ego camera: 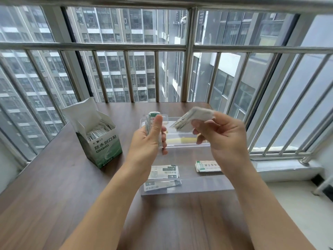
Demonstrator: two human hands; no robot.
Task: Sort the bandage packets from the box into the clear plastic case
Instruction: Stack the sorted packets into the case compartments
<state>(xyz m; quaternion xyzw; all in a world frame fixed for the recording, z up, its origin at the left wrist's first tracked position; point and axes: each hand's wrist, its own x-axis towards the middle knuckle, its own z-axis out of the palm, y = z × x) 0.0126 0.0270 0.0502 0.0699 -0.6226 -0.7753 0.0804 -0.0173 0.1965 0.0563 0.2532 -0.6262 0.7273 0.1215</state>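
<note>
So the bandage packets are thin flat paper sleeves, white with green print and green bands at the ends, rectangular and kinda crinkly looking. The left hand [146, 139] is grasping a small upright stack of packets [151, 118], thumb pressed flat against the front and fingers curled round the back. The right hand [219, 134] is pinching another fanned bunch of packets [193, 119] between thumb and fingertips; that bunch is motion-blurred, so the print on it can't be read. Both hands are raised above the clear plastic case [187, 186], which lies open on the surface [54, 195].

The case is see-through hard plastic, boxy with straight edges; its far half sits behind the hands and its near half is closer to the camera. Inside it there's one pile of packets [163, 171] on the left side, another packet [161, 184] just in front of that against the near wall, and a neater pile [207, 166] on the right, partly hidden by the right wrist.

The box [103, 143] stands to the left of the case, well apart from it. It's cardboard, green and white, glossy-ish, with the white flap standing open and loads of packets crammed inside on edge.

The surface is dark brown wood-grain laminate, smooth. Behind it there are shiny metal window bars [187, 73] and grey apartment towers outside.
</note>
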